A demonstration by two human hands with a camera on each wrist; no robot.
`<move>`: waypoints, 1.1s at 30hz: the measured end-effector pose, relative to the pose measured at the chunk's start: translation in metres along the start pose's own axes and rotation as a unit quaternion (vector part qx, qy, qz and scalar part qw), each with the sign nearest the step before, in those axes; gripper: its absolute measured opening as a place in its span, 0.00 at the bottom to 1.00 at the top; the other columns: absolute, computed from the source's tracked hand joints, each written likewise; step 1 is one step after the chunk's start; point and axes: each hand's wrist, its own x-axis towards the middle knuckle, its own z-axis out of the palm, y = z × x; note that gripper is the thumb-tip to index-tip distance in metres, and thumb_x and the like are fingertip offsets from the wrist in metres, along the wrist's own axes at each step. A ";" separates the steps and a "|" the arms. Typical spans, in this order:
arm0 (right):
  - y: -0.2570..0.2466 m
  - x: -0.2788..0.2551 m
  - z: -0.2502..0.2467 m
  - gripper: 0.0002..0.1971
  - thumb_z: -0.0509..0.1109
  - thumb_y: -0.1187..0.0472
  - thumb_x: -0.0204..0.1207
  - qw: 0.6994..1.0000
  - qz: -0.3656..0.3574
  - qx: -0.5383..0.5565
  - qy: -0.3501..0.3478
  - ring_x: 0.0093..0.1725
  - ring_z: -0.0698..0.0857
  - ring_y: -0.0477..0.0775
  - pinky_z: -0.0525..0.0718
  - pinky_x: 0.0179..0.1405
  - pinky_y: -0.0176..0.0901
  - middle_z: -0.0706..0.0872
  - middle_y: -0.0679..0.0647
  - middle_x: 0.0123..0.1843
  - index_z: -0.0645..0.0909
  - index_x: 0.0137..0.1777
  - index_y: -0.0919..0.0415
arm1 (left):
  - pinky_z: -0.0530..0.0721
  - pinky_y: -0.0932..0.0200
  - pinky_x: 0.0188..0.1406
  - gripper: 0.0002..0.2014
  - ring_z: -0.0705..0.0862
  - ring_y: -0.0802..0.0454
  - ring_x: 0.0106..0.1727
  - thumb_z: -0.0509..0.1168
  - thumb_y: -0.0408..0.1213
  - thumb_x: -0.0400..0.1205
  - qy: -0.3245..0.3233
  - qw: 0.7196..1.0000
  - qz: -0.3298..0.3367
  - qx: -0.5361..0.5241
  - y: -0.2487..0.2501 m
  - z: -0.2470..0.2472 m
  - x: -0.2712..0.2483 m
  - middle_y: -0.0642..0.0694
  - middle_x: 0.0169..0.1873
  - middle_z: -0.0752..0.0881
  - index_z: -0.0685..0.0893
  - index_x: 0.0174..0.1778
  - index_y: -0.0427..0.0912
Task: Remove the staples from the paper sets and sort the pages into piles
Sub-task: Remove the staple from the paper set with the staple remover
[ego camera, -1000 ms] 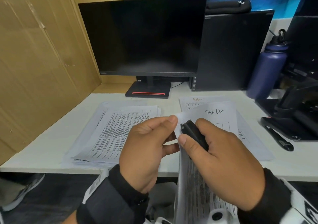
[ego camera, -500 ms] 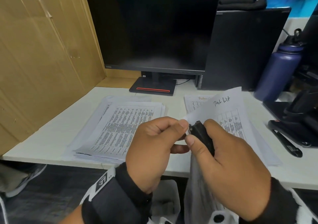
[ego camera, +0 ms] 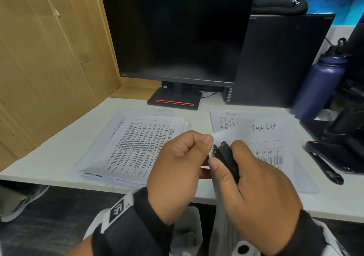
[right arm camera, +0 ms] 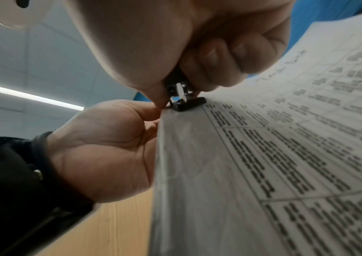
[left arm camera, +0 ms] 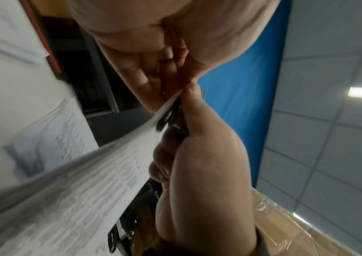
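Observation:
I hold a stapled paper set [ego camera: 262, 137] up over the desk's front edge, its top sheet headed by handwriting. My left hand [ego camera: 183, 169] pinches the set's top left corner between thumb and forefinger. My right hand [ego camera: 254, 192] grips a black staple remover [ego camera: 226, 157], whose tip sits on that corner right beside my left thumb. The right wrist view shows the staple remover's [right arm camera: 183, 97] metal claw against the paper set's [right arm camera: 263, 155] edge. In the left wrist view the paper set [left arm camera: 77, 190] runs blurred past both hands. The staple itself is hidden.
A pile of printed pages [ego camera: 136, 147] lies on the white desk [ego camera: 49, 153] at the left; another pile [ego camera: 232, 120] lies behind the held set. A dark monitor [ego camera: 177, 35], a blue bottle [ego camera: 321, 82] and a black pen [ego camera: 325, 165] stand around. A cardboard wall [ego camera: 49, 59] closes the left.
The held set's far end has tipped up and then back down toward the desk. Both hands stay at the corner, with the remover's tip still against it.

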 end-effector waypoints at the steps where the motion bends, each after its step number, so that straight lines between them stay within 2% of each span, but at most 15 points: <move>1: 0.001 0.000 0.000 0.16 0.49 0.33 0.83 1.000 -0.006 -0.022 0.002 0.19 0.71 0.44 0.71 0.13 0.40 0.69 0.44 0.22 0.61 0.43 0.44 | 0.88 0.60 0.35 0.15 0.86 0.52 0.33 0.64 0.37 0.88 -0.004 1.000 -0.015 -0.018 -0.003 0.001 0.000 0.40 0.32 0.86 0.86 0.37 0.37; 3: 0.000 0.001 -0.003 0.15 0.52 0.36 0.83 0.999 -0.007 -0.047 0.001 0.18 0.67 0.43 0.65 0.13 0.38 0.65 0.42 0.22 0.59 0.42 0.44 | 0.88 0.58 0.36 0.15 0.88 0.50 0.35 0.64 0.37 0.88 -0.011 0.998 -0.042 -0.054 -0.006 0.000 0.002 0.38 0.34 0.88 0.87 0.36 0.39; 5: 0.002 0.000 -0.002 0.15 0.51 0.36 0.83 0.999 -0.002 -0.043 0.000 0.18 0.67 0.42 0.66 0.13 0.39 0.64 0.41 0.22 0.59 0.42 0.44 | 0.89 0.57 0.37 0.15 0.88 0.50 0.35 0.65 0.38 0.87 -0.014 0.996 -0.051 -0.069 -0.007 -0.001 0.004 0.39 0.35 0.88 0.88 0.35 0.41; 8: 0.006 0.001 0.005 0.19 0.44 0.30 0.81 1.000 0.018 0.009 -0.016 0.21 0.74 0.44 0.75 0.17 0.41 0.71 0.44 0.24 0.61 0.43 0.43 | 0.89 0.57 0.38 0.17 0.87 0.50 0.35 0.66 0.38 0.87 -0.012 0.997 -0.047 -0.065 -0.010 -0.002 0.005 0.41 0.33 0.87 0.88 0.30 0.46; 11: 0.002 -0.001 0.008 0.23 0.37 0.27 0.78 0.995 0.063 0.064 -0.045 0.27 0.80 0.46 0.79 0.25 0.41 0.77 0.47 0.28 0.62 0.45 0.44 | 0.88 0.59 0.37 0.16 0.86 0.51 0.34 0.66 0.36 0.86 -0.011 0.998 -0.034 -0.050 -0.012 -0.003 0.006 0.43 0.32 0.86 0.86 0.31 0.44; 14: -0.006 -0.003 0.010 0.24 0.31 0.29 0.76 0.997 0.069 0.012 -0.035 0.26 0.78 0.47 0.78 0.25 0.44 0.76 0.47 0.28 0.59 0.45 0.45 | 0.85 0.66 0.33 0.15 0.84 0.58 0.29 0.66 0.34 0.86 -0.016 0.999 -0.017 -0.031 -0.013 -0.004 0.006 0.50 0.26 0.84 0.86 0.32 0.41; 16: -0.008 -0.003 0.012 0.21 0.33 0.32 0.81 0.997 0.060 -0.037 -0.038 0.21 0.75 0.46 0.73 0.18 0.43 0.72 0.45 0.24 0.57 0.44 0.45 | 0.85 0.65 0.34 0.13 0.83 0.57 0.30 0.68 0.37 0.83 -0.025 0.999 -0.018 -0.041 -0.012 -0.004 0.006 0.48 0.27 0.84 0.87 0.32 0.42; 19: -0.006 -0.001 0.008 0.17 0.47 0.35 0.83 0.998 0.056 -0.036 -0.010 0.13 0.64 0.45 0.58 0.10 0.36 0.60 0.42 0.19 0.60 0.43 0.46 | 0.86 0.62 0.36 0.10 0.83 0.53 0.33 0.70 0.41 0.78 -0.046 0.996 -0.025 -0.068 -0.009 -0.005 0.007 0.41 0.31 0.83 0.88 0.32 0.43; 21: -0.004 -0.003 0.009 0.16 0.45 0.35 0.84 0.998 0.057 -0.012 -0.013 0.15 0.67 0.45 0.61 0.11 0.35 0.62 0.42 0.19 0.60 0.44 0.45 | 0.86 0.64 0.35 0.11 0.83 0.54 0.31 0.70 0.41 0.77 -0.057 0.995 -0.028 -0.075 -0.008 -0.007 0.008 0.44 0.29 0.83 0.88 0.31 0.43; 22: -0.005 -0.002 0.011 0.17 0.40 0.33 0.84 0.998 0.063 0.007 -0.018 0.18 0.72 0.46 0.66 0.15 0.35 0.68 0.44 0.21 0.60 0.45 0.43 | 0.86 0.64 0.36 0.11 0.83 0.55 0.31 0.70 0.41 0.78 -0.062 0.996 -0.023 -0.068 -0.007 -0.008 0.009 0.46 0.28 0.83 0.87 0.31 0.43; 24: -0.001 -0.002 0.020 0.25 0.35 0.27 0.74 0.991 0.102 0.082 -0.013 0.35 0.83 0.43 0.73 0.26 0.32 0.81 0.46 0.32 0.62 0.49 0.44 | 0.87 0.63 0.40 0.12 0.84 0.55 0.33 0.74 0.41 0.81 -0.065 0.997 0.003 -0.031 -0.007 -0.011 0.011 0.47 0.29 0.84 0.88 0.34 0.40; 26: 0.002 -0.004 0.024 0.31 0.38 0.22 0.72 0.981 0.126 0.147 0.016 0.50 0.80 0.35 0.75 0.33 0.30 0.84 0.40 0.44 0.67 0.52 0.45 | 0.87 0.62 0.43 0.11 0.85 0.54 0.35 0.73 0.42 0.81 -0.061 0.997 0.037 0.016 -0.009 -0.013 0.013 0.47 0.30 0.87 0.88 0.34 0.43; 27: 0.002 -0.003 0.023 0.33 0.40 0.21 0.70 0.977 0.124 0.170 0.024 0.51 0.79 0.34 0.78 0.36 0.34 0.83 0.36 0.49 0.70 0.52 0.46 | 0.87 0.60 0.44 0.10 0.85 0.53 0.36 0.71 0.43 0.80 -0.052 0.997 0.054 0.035 -0.010 -0.014 0.013 0.46 0.30 0.87 0.89 0.33 0.45; 30: 0.003 0.002 0.024 0.33 0.48 0.23 0.68 0.957 0.126 0.259 0.021 0.44 0.82 0.41 0.81 0.41 0.44 0.85 0.39 0.44 0.76 0.50 0.50 | 0.88 0.57 0.46 0.10 0.86 0.53 0.36 0.72 0.44 0.79 -0.034 0.996 0.075 0.046 -0.014 -0.015 0.015 0.44 0.30 0.88 0.89 0.33 0.46; 33: 0.003 0.009 0.019 0.20 0.59 0.34 0.74 0.905 0.138 0.402 -0.021 0.27 0.77 0.40 0.71 0.33 0.41 0.79 0.40 0.27 0.81 0.42 0.48 | 0.84 0.66 0.38 0.12 0.83 0.56 0.30 0.76 0.43 0.79 -0.025 0.998 0.061 0.024 -0.014 -0.014 0.016 0.48 0.26 0.84 0.88 0.32 0.43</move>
